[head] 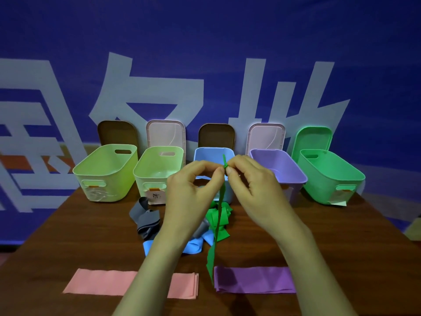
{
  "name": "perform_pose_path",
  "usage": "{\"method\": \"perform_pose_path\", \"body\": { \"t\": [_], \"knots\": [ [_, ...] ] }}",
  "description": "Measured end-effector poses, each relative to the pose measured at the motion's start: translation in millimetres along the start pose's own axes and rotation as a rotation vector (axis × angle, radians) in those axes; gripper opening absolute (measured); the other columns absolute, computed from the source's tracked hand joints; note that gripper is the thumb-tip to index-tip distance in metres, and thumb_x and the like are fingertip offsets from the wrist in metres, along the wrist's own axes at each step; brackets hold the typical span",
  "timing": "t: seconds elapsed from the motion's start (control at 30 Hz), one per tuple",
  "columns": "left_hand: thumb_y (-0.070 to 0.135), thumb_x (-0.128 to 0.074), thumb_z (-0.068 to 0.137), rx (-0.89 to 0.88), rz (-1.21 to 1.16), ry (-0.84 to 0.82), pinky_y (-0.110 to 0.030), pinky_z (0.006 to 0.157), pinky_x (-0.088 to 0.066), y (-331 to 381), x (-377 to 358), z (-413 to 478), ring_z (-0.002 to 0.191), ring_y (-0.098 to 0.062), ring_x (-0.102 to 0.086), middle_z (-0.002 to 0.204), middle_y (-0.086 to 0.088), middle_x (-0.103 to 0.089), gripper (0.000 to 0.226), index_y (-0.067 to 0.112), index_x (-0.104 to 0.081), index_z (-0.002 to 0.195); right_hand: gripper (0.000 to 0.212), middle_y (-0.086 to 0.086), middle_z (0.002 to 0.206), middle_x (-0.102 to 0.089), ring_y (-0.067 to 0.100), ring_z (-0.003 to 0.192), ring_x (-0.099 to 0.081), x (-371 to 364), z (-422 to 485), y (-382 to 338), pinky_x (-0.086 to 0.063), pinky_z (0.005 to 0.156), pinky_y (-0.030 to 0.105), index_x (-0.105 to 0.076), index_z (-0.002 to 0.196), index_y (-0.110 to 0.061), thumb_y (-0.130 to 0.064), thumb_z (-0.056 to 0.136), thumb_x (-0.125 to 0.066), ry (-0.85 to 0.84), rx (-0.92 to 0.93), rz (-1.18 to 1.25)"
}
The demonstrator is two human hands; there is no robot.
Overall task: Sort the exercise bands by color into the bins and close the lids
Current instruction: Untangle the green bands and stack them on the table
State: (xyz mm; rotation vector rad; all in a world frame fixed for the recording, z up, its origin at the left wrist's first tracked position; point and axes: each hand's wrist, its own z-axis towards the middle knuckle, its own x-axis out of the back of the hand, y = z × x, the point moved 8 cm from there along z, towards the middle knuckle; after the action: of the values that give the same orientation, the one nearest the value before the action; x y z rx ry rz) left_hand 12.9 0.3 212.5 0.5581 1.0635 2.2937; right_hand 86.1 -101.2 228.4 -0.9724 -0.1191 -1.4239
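We are partway through sorting the green band (216, 252). Our left hand (193, 190) and right hand (252, 185) hold it up in front of the row of bins, the thumb and fingers (214, 165) of each pinching its top end close together. The rest hangs as a narrow strip down to the bench (68, 242), its tail just beside the folded purple band (255, 279). Next, we judge, it must travel right to the green bin (328, 176) at the far end, with the long tail gathered in clear of the rim. The bin's lid (315, 139) leans behind, not yet closed.
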Motion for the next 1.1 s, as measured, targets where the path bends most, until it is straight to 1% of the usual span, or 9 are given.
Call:
{"method": "perform_pose_path", "body": {
  "t": [0.13,0.3,0.37,0.43,0.53,0.6,0.77,0.97,1.1],
  "knots": [
    [0.012,-0.066,0.082,-0.019,0.06,-0.04,-0.045,0.065,-0.058,-2,2,4,0.063,-0.016,-0.068,0.067,0.006,-0.068,0.009,0.016,-0.073,0.077,0.021,-0.003,0.081,-0.053,0.01,0.072,-0.047,-2,0,-2,-0.041,0.061,0.022,-0.057,0.088,-0.012,-0.026,0.092,-0.041,0.005,0.053,-0.124],
    [0.023,-0.063,0.074,-0.019,0.065,0.004,-0.03,0.066,-0.055,-2,13,9,0.063,-0.008,-0.063,0.066,0.006,-0.066,0.009,0.018,-0.069,0.069,0.024,0.001,0.075,-0.055,0.019,0.068,-0.05,2,3,-1,-0.043,0.056,0.035,-0.057,0.08,-0.012,-0.027,0.088,-0.04,0.091,0.121,-0.302],
    [0.022,-0.066,0.075,0.072,-0.083,0.043,-0.033,0.07,-0.053,-7,21,13,0.066,-0.015,-0.062,0.07,-0.001,-0.068,0.008,0.016,-0.07,0.071,0.017,0.001,0.077,-0.057,0.02,0.07,-0.051,10,5,12,-0.045,0.062,0.038,-0.057,0.081,-0.011,-0.021,0.088,-0.045,0.112,0.066,-0.222],
    [0.01,-0.067,0.082,0.142,-0.177,0.014,-0.036,0.07,-0.057,-10,18,16,0.067,-0.019,-0.065,0.069,-0.003,-0.069,0.01,0.01,-0.071,0.073,0.014,0.0,0.081,-0.062,0.018,0.073,-0.057,12,8,18,-0.048,0.068,0.029,-0.06,0.083,-0.013,-0.018,0.09,-0.05,0.113,0.01,-0.032],
    [0.001,-0.061,0.086,0.269,-0.304,0.006,-0.022,0.058,-0.055,-21,7,14,0.061,-0.008,-0.065,0.062,0.005,-0.067,0.015,0.007,-0.068,0.073,0.008,-0.002,0.086,-0.066,0.009,0.078,-0.064,-2,10,13,-0.048,0.068,0.011,-0.065,0.087,-0.016,-0.017,0.091,-0.058,0.074,-0.058,0.181],
    [0.001,-0.061,0.086,0.358,-0.388,0.002,-0.018,0.055,-0.053,-29,2,10,0.059,-0.006,-0.064,0.06,0.004,-0.066,0.015,0.008,-0.067,0.073,0.003,-0.003,0.089,-0.067,0.006,0.081,-0.065,-12,7,13,-0.051,0.071,0.012,-0.065,0.09,-0.019,-0.017,0.088,-0.063,0.054,-0.113,0.294],
    [0.006,-0.062,0.085,0.561,-0.544,-0.112,-0.017,0.05,-0.049,-46,-11,0,0.058,-0.007,-0.064,0.063,-0.001,-0.066,0.011,0.008,-0.068,0.076,0.014,-0.005,0.081,-0.071,0.01,0.079,-0.068,-14,1,26,-0.056,0.076,0.023,-0.065,0.079,-0.028,-0.015,0.083,-0.068,0.084,-0.221,0.432],
    [0.005,-0.062,0.083,0.605,-0.546,-0.192,-0.024,0.06,-0.056,-54,-15,-3,0.064,-0.009,-0.065,0.067,-0.002,-0.067,0.01,0.009,-0.068,0.076,0.012,-0.001,0.078,-0.073,0.012,0.075,-0.069,-17,-3,32,-0.054,0.071,0.017,-0.069,0.078,-0.019,-0.012,0.073,-0.076,0.071,-0.283,0.537],
    [0.008,-0.066,0.081,0.599,-0.532,-0.219,-0.023,0.061,-0.056,-55,-16,-3,0.068,-0.01,-0.064,0.068,-0.002,-0.066,0.004,0.007,-0.069,0.079,0.014,-0.007,0.072,-0.072,0.005,0.07,-0.067,-17,-1,35,-0.052,0.067,0.015,-0.071,0.075,-0.021,-0.007,0.078,-0.071,0.023,-0.287,0.586]
  ]
}}
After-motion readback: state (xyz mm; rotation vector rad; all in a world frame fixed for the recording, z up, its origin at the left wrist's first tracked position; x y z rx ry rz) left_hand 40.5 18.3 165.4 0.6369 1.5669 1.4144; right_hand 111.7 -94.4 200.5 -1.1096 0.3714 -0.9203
